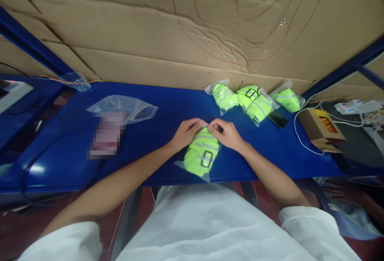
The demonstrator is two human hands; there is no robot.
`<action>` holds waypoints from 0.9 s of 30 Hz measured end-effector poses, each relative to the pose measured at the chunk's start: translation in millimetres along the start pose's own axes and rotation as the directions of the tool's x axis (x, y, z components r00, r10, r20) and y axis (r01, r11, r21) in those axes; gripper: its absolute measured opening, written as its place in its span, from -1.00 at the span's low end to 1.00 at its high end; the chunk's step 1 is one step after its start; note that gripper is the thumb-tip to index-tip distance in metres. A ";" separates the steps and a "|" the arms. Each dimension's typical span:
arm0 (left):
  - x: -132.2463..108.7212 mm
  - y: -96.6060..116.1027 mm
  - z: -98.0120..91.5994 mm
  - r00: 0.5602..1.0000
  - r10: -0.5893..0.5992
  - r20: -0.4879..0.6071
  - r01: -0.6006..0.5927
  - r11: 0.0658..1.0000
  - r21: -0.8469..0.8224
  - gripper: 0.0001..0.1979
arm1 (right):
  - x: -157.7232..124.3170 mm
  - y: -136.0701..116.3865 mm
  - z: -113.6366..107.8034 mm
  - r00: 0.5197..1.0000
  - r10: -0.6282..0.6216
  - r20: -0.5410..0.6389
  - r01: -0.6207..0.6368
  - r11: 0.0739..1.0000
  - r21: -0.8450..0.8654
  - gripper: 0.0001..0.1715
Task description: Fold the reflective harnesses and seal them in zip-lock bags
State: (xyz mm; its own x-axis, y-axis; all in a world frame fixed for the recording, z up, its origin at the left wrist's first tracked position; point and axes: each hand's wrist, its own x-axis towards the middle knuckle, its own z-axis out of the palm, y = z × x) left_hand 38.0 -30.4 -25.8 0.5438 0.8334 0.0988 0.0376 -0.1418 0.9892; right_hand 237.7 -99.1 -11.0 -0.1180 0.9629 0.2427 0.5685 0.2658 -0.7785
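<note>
A clear zip bag (201,155) lies near the front edge of the table, packed with a folded neon yellow-green item that has grey stripes and a black buckle. My left hand (186,133) pinches the bag's top edge from the left, thumb and fingers pressed together. From the right, my right hand (227,133) grips the same edge, its thumb and index finger closed on the strip. Both hands are close together at the bag's mouth. Whether the seal is fastened cannot be made out.
Several filled neon bags (259,107) lie at the back right beside a dark phone-like object (277,119). A brown box (321,130) and white cables are farther right. At left are an empty clear bag (129,108) and a pixelated item (107,135). Cardboard (135,33) rises behind.
</note>
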 end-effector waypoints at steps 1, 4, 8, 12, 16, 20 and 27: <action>-0.3 0.9 -0.4 1.000 0.004 0.003 -0.004 1.000 -0.002 -0.50 | 2.6 2.2 -1.8 1.000 0.004 -0.029 -0.003 1.000 0.014 -0.53; -2.0 5.1 -2.0 1.000 -0.004 0.028 0.005 1.000 -0.024 -0.48 | 24.4 15.4 -21.3 0.964 0.081 -0.252 -0.059 0.994 0.095 -0.35; -3.1 8.2 -2.1 0.998 -0.048 0.031 0.050 0.998 -0.050 -0.46 | 82.0 45.7 -69.9 0.724 0.280 -0.631 -0.104 0.948 0.302 -0.28; -1.1 4.8 -0.3 0.998 -0.055 0.015 0.056 0.997 -0.057 -0.44 | 132.0 71.2 -101.4 0.578 0.449 -0.681 -0.121 0.873 0.473 -0.26; 1.2 0.2 0.4 0.999 -0.051 0.005 0.051 0.997 -0.050 -0.44 | 151.8 79.1 -104.5 0.583 0.472 -0.661 -0.146 0.861 0.487 -0.27; 1.2 -0.5 -0.2 0.998 -0.055 0.019 0.056 0.997 -0.044 -0.45 | 156.8 78.6 -100.7 0.624 0.466 -0.627 -0.164 0.863 0.479 -0.30; 2.0 0.4 -0.6 0.999 -0.025 0.026 0.025 1.000 -0.011 -0.50 | 156.7 85.8 -83.0 0.642 0.416 -0.644 -0.193 0.901 0.389 -0.29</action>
State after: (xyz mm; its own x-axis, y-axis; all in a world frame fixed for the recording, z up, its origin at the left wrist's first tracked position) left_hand 38.5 -28.5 -25.2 0.5639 0.8227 0.0716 0.0419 -0.1151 0.9925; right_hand 335.6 70.8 8.3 0.6848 0.6993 0.2050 0.2187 0.0712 -0.9732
